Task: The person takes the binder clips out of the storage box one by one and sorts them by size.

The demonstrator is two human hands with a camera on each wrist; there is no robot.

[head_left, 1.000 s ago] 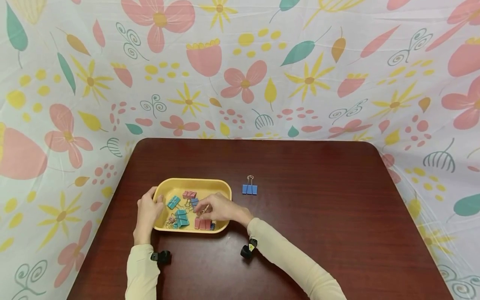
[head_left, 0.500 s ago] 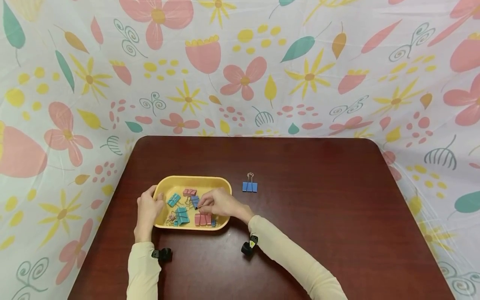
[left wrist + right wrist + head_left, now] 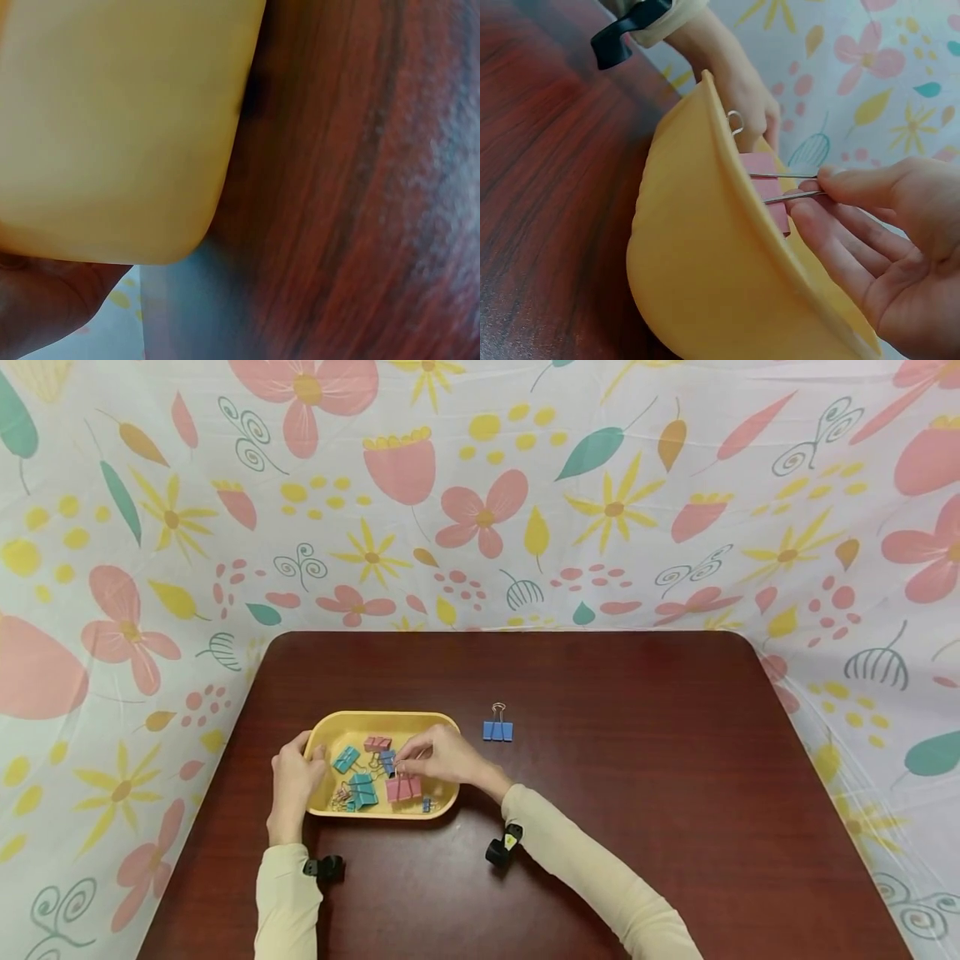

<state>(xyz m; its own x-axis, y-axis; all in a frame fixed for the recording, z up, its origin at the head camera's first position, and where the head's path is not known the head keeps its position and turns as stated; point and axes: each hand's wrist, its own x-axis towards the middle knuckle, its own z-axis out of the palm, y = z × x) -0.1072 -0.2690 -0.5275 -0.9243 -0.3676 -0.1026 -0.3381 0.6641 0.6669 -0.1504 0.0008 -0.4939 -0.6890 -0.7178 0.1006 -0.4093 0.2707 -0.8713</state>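
A teal clip (image 3: 363, 791) lies near the pink clip (image 3: 405, 790) — same tray (image 3: 386, 720) (yellow).

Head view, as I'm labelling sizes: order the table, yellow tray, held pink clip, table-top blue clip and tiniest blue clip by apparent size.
Table
Yellow tray
Held pink clip and table-top blue clip: too alike to rank
Tiniest blue clip

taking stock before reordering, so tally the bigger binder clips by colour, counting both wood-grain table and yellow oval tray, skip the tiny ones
Blue wire-handled binder clips: 2
Teal wire-handled binder clips: 2
Pink wire-handled binder clips: 2
Total: 6, as far as the head view shows
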